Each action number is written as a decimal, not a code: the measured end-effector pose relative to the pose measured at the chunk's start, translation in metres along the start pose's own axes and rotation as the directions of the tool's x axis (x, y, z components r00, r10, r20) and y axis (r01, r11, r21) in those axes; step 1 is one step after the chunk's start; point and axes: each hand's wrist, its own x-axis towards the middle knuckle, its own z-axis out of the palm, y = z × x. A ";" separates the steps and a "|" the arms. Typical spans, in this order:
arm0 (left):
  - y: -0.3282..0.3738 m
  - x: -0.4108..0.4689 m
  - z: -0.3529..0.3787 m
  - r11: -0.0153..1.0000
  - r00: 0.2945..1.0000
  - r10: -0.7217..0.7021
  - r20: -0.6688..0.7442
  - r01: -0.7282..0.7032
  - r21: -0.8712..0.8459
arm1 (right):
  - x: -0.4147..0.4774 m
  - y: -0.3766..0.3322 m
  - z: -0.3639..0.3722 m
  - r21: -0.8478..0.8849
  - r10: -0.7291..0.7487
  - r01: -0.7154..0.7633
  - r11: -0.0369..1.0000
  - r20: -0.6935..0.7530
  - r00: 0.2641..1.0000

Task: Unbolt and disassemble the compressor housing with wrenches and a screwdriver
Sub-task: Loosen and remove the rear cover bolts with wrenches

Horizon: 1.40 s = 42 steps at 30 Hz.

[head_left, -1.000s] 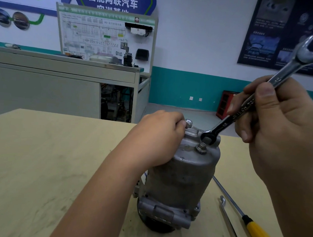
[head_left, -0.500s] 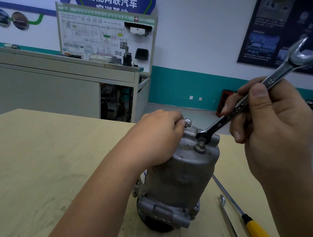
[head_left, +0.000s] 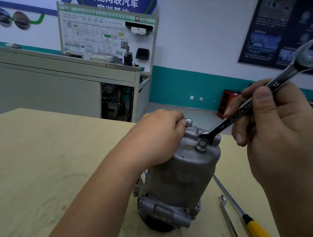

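A pale wooden surface (head_left: 41, 157) in a workshop, its far edge running behind the grey compressor housing (head_left: 181, 177), which stands upright. My left hand (head_left: 158, 136) curls its fingers (head_left: 181, 122) over the housing's top rim, gripping it. My right hand (head_left: 278, 133) pinches a double-ended wrench (head_left: 243, 112), its small end at the bolt (head_left: 202, 145) atop the housing. Right of the housing lie a yellow-handled screwdriver (head_left: 258, 230) and a thin metal tool (head_left: 230, 225); a wide stretch of surface lies to its left.
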 end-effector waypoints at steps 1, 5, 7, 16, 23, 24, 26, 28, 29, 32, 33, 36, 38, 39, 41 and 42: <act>0.000 0.000 0.000 1.000 1.000 0.000 -0.001 0.000 0.002 | -0.001 0.000 0.000 0.000 0.000 0.000 1.000 0.002 1.000; 0.000 0.000 0.000 1.000 1.000 0.004 0.000 -0.004 0.008 | -0.001 -0.002 0.001 -0.002 0.026 -0.026 1.000 -0.001 1.000; 0.001 0.000 0.000 1.000 1.000 0.006 -0.002 -0.006 0.007 | 0.000 -0.003 0.002 -0.002 0.056 -0.056 0.998 -0.001 0.998; 0.001 -0.002 0.001 1.000 1.000 -0.003 -0.009 0.003 0.004 | 0.012 -0.003 0.005 0.104 0.302 -0.311 0.945 0.091 0.949; 0.001 -0.001 0.000 1.000 1.000 0.005 -0.012 -0.005 0.002 | 0.022 -0.006 0.016 -0.071 0.350 -0.343 0.937 0.212 0.912; 0.001 -0.001 0.000 1.000 1.000 0.005 -0.012 -0.005 0.003 | 0.024 -0.007 0.015 -0.108 0.348 -0.332 0.937 0.225 0.910; 0.001 -0.001 0.000 1.000 1.000 0.005 -0.011 -0.005 0.004 | 0.026 -0.008 0.014 -0.164 0.347 -0.314 0.935 0.247 0.905; 0.001 -0.001 0.000 1.000 1.000 0.008 -0.009 -0.007 0.007 | 0.027 -0.010 0.013 -0.184 0.349 -0.309 0.933 0.252 0.903; 0.001 -0.001 0.000 1.000 1.000 0.008 -0.009 -0.007 0.005 | 0.028 -0.011 0.013 -0.189 0.341 -0.300 0.935 0.250 0.906; 0.002 -0.001 -0.001 1.000 1.000 0.005 -0.007 -0.005 -0.003 | 0.028 -0.015 0.015 -0.217 0.290 -0.237 0.947 0.262 0.920; 0.002 -0.001 -0.001 1.000 1.000 0.006 -0.003 -0.006 -0.008 | 0.029 -0.017 0.015 -0.218 0.272 -0.215 0.952 0.277 0.922; 0.002 -0.002 -0.001 1.000 1.000 0.012 0.003 -0.012 -0.018 | 0.029 -0.021 0.013 -0.199 0.230 -0.173 0.965 0.314 0.921; 0.001 -0.002 -0.002 1.000 1.000 0.007 0.004 -0.007 -0.019 | 0.025 -0.023 0.012 -0.180 0.204 -0.152 0.972 0.325 0.923; 0.001 -0.002 -0.002 1.000 1.000 0.004 0.004 -0.004 -0.019 | 0.022 -0.022 0.011 -0.169 0.191 -0.142 0.975 0.326 0.926; 0.001 -0.002 -0.001 1.000 1.000 0.004 0.000 -0.004 -0.017 | 0.014 -0.020 0.008 -0.121 0.178 -0.148 0.982 0.305 0.935; 0.001 -0.002 -0.001 1.000 1.000 0.004 -0.003 -0.004 -0.017 | 0.010 -0.017 0.007 -0.088 0.175 -0.157 0.984 0.281 0.943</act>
